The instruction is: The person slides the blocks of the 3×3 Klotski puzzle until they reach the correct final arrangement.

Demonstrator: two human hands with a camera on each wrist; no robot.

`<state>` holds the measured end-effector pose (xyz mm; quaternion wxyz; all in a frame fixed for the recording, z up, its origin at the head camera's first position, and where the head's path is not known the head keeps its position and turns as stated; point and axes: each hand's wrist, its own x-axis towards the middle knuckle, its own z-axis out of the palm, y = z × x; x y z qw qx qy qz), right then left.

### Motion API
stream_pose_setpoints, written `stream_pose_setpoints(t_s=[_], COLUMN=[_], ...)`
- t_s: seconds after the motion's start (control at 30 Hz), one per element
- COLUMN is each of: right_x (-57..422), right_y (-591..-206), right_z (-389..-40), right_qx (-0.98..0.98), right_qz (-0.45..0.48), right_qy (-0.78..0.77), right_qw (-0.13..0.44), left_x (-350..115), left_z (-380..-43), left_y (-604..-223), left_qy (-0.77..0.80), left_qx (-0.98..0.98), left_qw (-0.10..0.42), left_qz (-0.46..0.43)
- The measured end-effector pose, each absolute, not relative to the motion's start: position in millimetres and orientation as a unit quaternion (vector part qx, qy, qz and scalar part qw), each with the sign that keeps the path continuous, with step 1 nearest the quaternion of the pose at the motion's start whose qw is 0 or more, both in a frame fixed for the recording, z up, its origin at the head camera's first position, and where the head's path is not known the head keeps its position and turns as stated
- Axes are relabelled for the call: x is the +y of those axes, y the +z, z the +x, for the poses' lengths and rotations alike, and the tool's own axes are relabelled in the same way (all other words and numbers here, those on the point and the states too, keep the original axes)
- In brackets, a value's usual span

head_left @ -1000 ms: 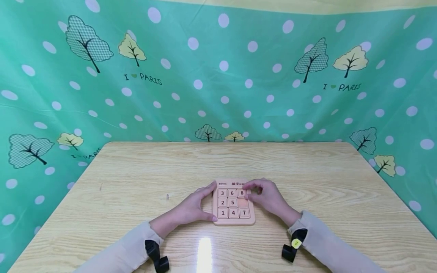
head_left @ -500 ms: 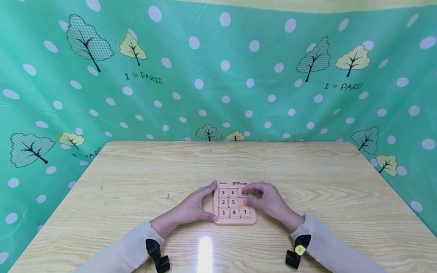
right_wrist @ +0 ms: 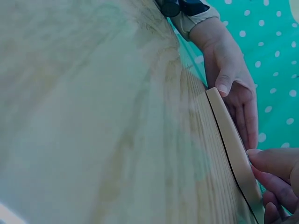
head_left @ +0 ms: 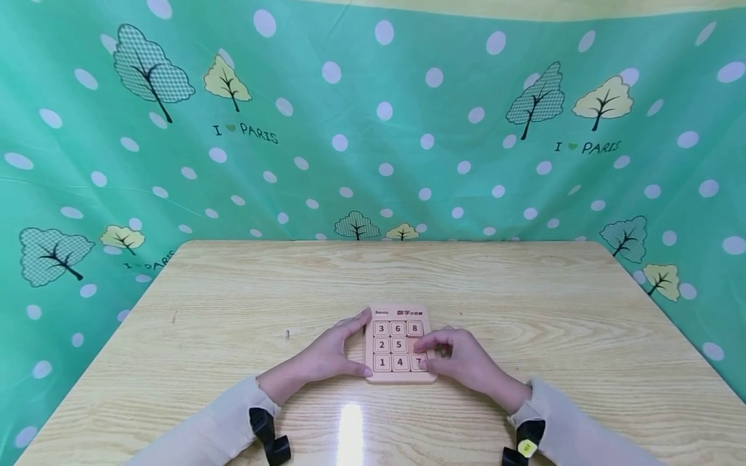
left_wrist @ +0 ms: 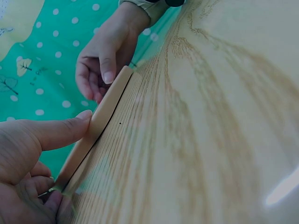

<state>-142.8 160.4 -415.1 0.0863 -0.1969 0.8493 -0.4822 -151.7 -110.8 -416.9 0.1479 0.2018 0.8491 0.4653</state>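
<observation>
A pale pink number sliding puzzle (head_left: pixel 402 377) lies flat on the table, its tiles showing 3, 6, 8 on top, 2 and 5 in the middle, 1, 4, 7 below. The middle row's right slot is bare. My left hand (head_left: pixel 326 353) grips the puzzle's left side, thumb at the near corner and fingers at the far one. At the 7 tile (head_left: pixel 417 357) my right hand (head_left: pixel 463 359) has curled fingers, index tip over the bare slot and thumb on the tile. In both wrist views the puzzle's edge (left_wrist: pixel 100 119) shows side-on, its face hidden.
The wooden table (head_left: pixel 233 291) extends around the puzzle on all sides. Behind it hangs a green dotted curtain (head_left: pixel 350 175). Black straps with a camera sit on both wrists. A light reflection lies on the table's near side.
My right hand has moved from the 8 tile down toward the 7 tile, uncovering the 8. The left hand keeps its hold on the puzzle's left side.
</observation>
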Motion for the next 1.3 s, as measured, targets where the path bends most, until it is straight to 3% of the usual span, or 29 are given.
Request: stream_pose_setpoints(t_s=[1.3], right_x=[161.5], right_y=[-417.9], right_z=[-141.3], right_qx=[0.843], right_qz=[-0.183], right_qy=[-0.498], right_qw=[0.088], left_x=[-111.2], left_z=[-150.6], left_y=[-417.3], left_qy=[0.458], left_qx=[0.853], left_qw=[0.15], left_qz=[0.199])
